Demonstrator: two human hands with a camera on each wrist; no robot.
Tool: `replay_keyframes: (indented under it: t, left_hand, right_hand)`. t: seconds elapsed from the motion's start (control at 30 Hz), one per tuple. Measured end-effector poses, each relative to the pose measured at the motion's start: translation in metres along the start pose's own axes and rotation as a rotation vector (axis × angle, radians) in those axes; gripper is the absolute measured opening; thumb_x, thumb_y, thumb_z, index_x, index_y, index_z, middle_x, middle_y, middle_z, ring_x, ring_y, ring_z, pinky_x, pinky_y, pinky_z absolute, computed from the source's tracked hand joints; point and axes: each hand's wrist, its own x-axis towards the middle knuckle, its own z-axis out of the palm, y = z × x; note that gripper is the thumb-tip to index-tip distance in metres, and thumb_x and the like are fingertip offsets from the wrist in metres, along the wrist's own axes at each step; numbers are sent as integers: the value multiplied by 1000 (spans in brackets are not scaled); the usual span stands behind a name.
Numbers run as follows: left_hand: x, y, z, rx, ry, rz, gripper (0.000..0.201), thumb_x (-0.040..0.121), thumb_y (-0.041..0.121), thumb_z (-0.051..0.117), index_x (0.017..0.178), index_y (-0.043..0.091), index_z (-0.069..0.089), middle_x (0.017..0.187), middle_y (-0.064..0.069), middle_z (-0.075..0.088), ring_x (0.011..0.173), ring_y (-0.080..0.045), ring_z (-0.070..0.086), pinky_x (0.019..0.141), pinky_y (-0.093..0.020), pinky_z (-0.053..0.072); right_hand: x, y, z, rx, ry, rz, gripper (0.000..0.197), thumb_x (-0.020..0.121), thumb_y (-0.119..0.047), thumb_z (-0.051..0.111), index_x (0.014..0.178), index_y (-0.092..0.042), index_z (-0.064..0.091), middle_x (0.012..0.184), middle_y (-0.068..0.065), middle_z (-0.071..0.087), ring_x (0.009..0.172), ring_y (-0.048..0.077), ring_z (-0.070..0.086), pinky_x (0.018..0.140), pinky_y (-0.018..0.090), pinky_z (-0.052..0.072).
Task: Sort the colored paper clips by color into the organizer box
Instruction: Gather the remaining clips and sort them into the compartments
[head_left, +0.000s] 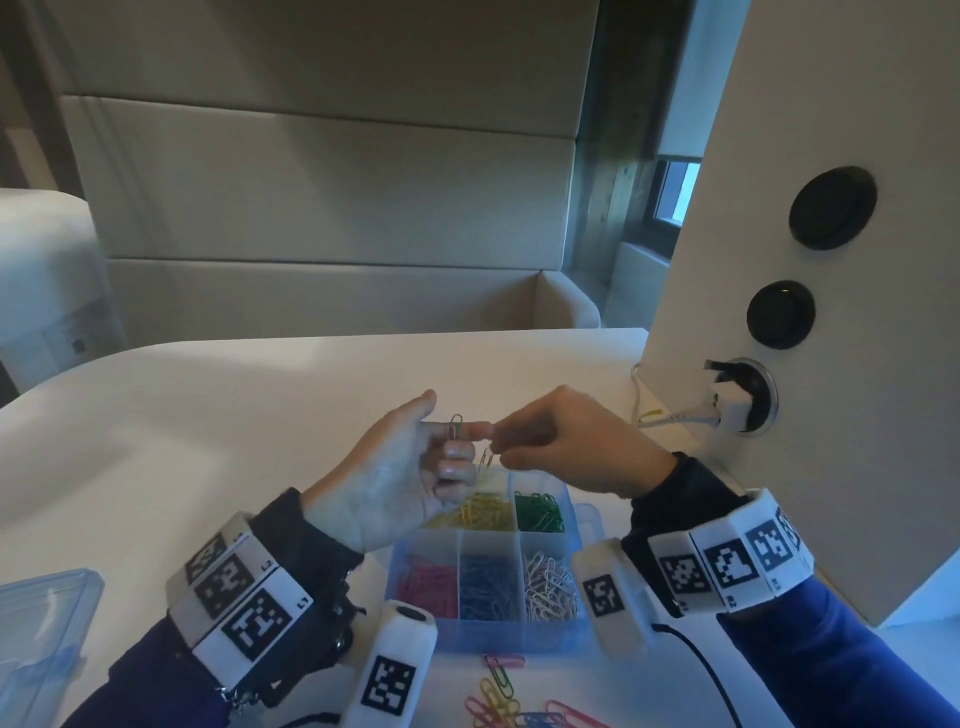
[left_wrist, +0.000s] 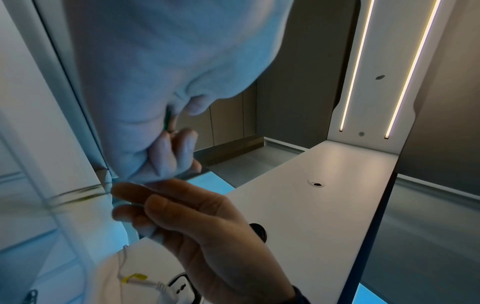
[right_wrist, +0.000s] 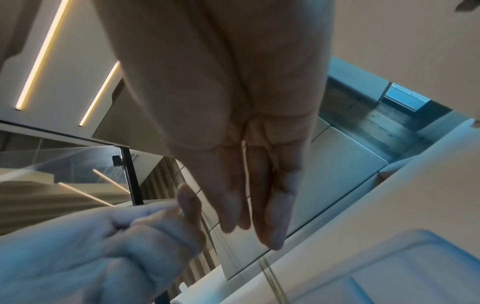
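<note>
Desk (head_left: 260, 395): white, rounded far corner.
Organizer box (head_left: 582, 525): near middle, clips inside sorted by colour.
Loose clips (head_left: 498, 696): near edge.
Clear lid (head_left: 41, 618): left.
Black cable (head_left: 706, 675): right.

Office or coworking booth, looks like. Padded beige bench seat (head_left: 322, 208) with high panelled back at 12 o'clock, behind a white rounded table (head_left: 218, 395). White side panel (head_left: 810, 260) at 2 o'clock carries round black sockets (head_left: 832, 207), one with a white plug (head_left: 730, 402) and cable. Wrist views show recessed LED light strips (left_wrist: 355, 65) in the ceiling, a glass partition (right_wrist: 64, 160), and a window (head_left: 675, 192) at 1 o'clock.
</note>
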Motion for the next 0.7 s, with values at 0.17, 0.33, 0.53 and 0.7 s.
replay_keyframes:
  t: [0.17,0.33,0.53,0.7]
  left_hand:
    - [-1,2,-1,70,-52,-46,81,98,62,19,109,-6,60,69,-6,53,56,-13,42,47,-22,29]
    - [-3,-1,0,160,-82,-99,84,97,63,20,114,-9,59,81,-13,64,68,-17,56,61,-26,41]
    - [-7,-4,4,200,-108,-91,37,99,22,36,112,-2,60,90,-16,72,77,-20,68,72,-25,52]
    - [-11,-7,6,293,-115,-80,41,101,28,36,109,-4,61,102,-22,70,81,-23,70,68,-25,57]
  right_hand:
    - [-2,-6,-4,-110,116,-69,20,91,-27,63,107,-28,74,100,-11,74,87,-1,66,80,13,51]
    - [-9,-20,0,2,84,-178,20,86,-29,70,105,-25,75,89,-14,72,72,-1,67,72,14,54]
    - [-7,-18,3,-45,102,-244,7,77,-15,78,84,-17,80,73,-6,74,59,-3,63,62,10,50]
    - [-10,-18,-3,-22,82,-267,4,76,-13,79,76,-17,77,65,-10,69,64,2,65,60,7,45]
